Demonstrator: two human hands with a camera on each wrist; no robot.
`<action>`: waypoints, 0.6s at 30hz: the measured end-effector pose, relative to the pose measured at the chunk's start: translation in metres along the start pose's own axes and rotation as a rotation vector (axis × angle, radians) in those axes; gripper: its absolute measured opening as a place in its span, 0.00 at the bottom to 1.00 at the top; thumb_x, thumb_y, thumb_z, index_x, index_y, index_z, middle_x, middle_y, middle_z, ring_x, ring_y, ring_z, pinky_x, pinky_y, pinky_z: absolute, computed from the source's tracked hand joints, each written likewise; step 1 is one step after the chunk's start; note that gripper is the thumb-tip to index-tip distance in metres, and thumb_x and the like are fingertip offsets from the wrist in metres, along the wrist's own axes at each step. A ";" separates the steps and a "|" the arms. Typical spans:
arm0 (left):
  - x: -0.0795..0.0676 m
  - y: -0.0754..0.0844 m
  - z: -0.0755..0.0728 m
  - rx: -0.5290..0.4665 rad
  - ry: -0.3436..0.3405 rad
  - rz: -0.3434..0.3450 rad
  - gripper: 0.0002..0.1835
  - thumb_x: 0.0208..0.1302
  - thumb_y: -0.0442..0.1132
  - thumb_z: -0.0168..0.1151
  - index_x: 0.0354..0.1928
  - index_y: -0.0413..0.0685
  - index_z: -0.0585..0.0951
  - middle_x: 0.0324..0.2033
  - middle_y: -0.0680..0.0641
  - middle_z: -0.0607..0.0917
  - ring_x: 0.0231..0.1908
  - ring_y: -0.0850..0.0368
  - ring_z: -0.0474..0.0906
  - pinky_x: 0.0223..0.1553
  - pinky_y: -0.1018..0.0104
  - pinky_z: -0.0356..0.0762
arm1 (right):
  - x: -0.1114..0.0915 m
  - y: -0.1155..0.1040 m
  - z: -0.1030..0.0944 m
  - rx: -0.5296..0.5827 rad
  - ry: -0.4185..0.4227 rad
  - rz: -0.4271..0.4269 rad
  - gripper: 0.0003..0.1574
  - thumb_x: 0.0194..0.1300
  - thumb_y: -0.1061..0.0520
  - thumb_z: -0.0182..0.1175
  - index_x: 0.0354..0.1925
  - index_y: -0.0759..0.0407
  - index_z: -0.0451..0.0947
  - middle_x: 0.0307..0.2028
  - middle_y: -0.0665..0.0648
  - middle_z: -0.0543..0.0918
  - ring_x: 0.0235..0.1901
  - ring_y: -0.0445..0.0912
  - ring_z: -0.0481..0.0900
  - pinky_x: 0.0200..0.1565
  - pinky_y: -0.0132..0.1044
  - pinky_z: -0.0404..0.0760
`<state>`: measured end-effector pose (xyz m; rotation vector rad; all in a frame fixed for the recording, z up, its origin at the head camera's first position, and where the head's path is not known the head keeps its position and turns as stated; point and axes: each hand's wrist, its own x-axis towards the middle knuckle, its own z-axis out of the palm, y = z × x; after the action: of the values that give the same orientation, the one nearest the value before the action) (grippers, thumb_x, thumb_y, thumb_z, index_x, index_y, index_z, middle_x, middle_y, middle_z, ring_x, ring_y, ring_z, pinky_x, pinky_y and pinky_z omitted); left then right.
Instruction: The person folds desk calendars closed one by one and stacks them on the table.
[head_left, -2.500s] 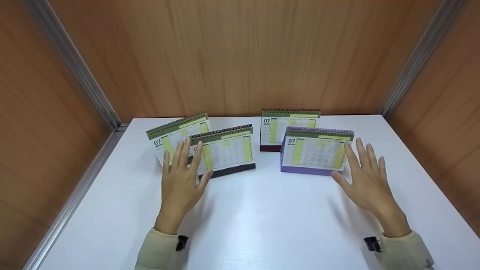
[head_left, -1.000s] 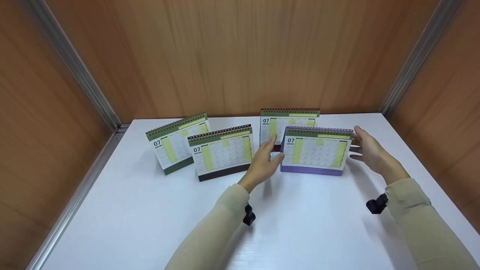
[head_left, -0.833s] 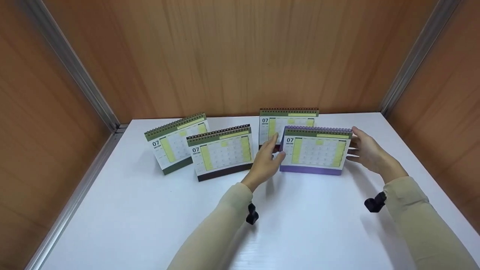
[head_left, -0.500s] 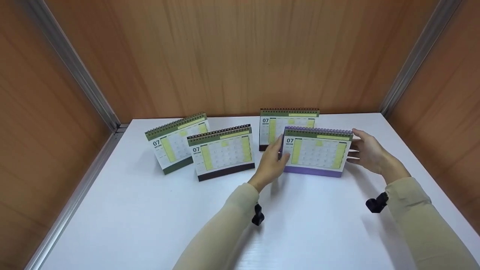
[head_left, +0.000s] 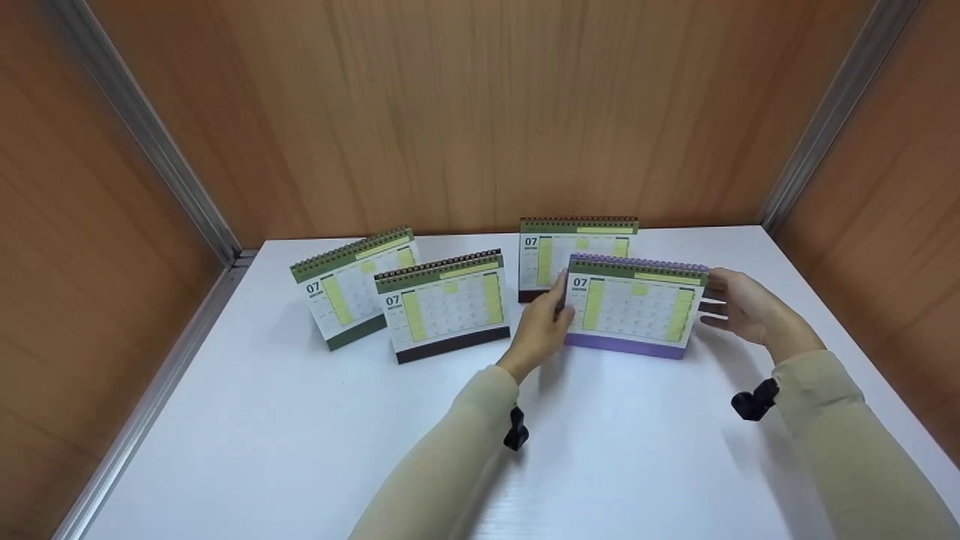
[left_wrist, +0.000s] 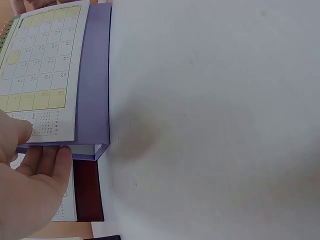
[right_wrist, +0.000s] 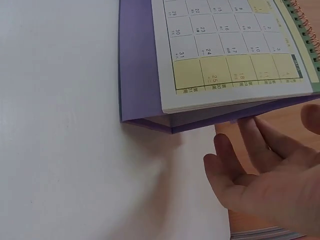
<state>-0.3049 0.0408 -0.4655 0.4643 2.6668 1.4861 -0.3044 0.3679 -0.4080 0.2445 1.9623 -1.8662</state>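
Note:
A purple-based desk calendar (head_left: 634, 304) stands tented on the table, right of centre. My left hand (head_left: 538, 330) pinches its left end, thumb on the front page and fingers at the open end, as the left wrist view shows. At the right end is my right hand (head_left: 750, 311). Its fingers are loosely extended, and a fingertip (right_wrist: 247, 125) reaches the rear panel's edge in the right wrist view. A dark-red-based calendar (head_left: 532, 262) stands behind, partly hidden by the purple one.
A black-based calendar (head_left: 450, 304) and a green-based calendar (head_left: 352, 289) stand angled to the left on the white table (head_left: 262, 442). Wooden panels (head_left: 480, 112) with metal corner rails (head_left: 157, 127) enclose the back and sides.
Both hands have gone from spread over the calendars to the purple calendar's two ends. My left hand has taken hold of it, and its right end has turned slightly toward me.

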 end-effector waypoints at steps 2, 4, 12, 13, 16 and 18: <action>0.000 0.001 0.000 0.007 -0.008 -0.002 0.36 0.85 0.39 0.52 0.86 0.58 0.50 0.78 0.49 0.70 0.74 0.55 0.70 0.76 0.64 0.64 | 0.000 -0.001 -0.001 0.029 0.032 0.000 0.24 0.87 0.41 0.36 0.57 0.48 0.76 0.48 0.41 0.84 0.64 0.48 0.70 0.78 0.50 0.61; 0.000 0.001 0.001 0.015 -0.010 0.000 0.36 0.85 0.40 0.52 0.86 0.58 0.50 0.77 0.48 0.72 0.72 0.55 0.72 0.75 0.63 0.66 | 0.000 -0.002 -0.001 0.067 0.060 0.000 0.21 0.86 0.44 0.41 0.55 0.47 0.79 0.45 0.41 0.86 0.61 0.45 0.74 0.73 0.45 0.67; -0.001 0.000 0.003 0.031 0.034 0.010 0.36 0.83 0.38 0.55 0.85 0.56 0.54 0.70 0.47 0.79 0.66 0.56 0.77 0.70 0.65 0.73 | 0.003 -0.012 0.006 0.090 0.145 -0.018 0.37 0.81 0.50 0.58 0.81 0.55 0.63 0.39 0.39 0.89 0.46 0.36 0.83 0.53 0.30 0.81; -0.002 0.001 0.003 0.033 0.045 0.011 0.35 0.83 0.38 0.55 0.85 0.56 0.55 0.70 0.48 0.79 0.67 0.56 0.78 0.70 0.65 0.74 | 0.003 -0.013 0.008 0.104 0.149 -0.023 0.40 0.81 0.51 0.58 0.83 0.58 0.58 0.38 0.39 0.89 0.45 0.36 0.83 0.51 0.29 0.82; -0.003 0.001 0.004 0.039 0.071 0.012 0.35 0.82 0.37 0.57 0.84 0.56 0.57 0.69 0.49 0.81 0.64 0.57 0.79 0.67 0.67 0.76 | 0.004 -0.016 0.010 0.142 0.150 -0.031 0.42 0.82 0.55 0.57 0.84 0.61 0.53 0.36 0.41 0.90 0.42 0.34 0.84 0.49 0.27 0.83; -0.003 0.001 0.004 0.055 0.084 0.022 0.35 0.81 0.37 0.58 0.84 0.55 0.58 0.66 0.48 0.83 0.61 0.58 0.81 0.64 0.68 0.78 | 0.004 -0.017 0.010 0.155 0.146 -0.038 0.42 0.82 0.58 0.56 0.84 0.62 0.53 0.36 0.41 0.90 0.42 0.33 0.85 0.48 0.26 0.84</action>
<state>-0.3009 0.0438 -0.4667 0.4460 2.7818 1.4736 -0.3130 0.3557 -0.3937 0.4027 1.9285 -2.0809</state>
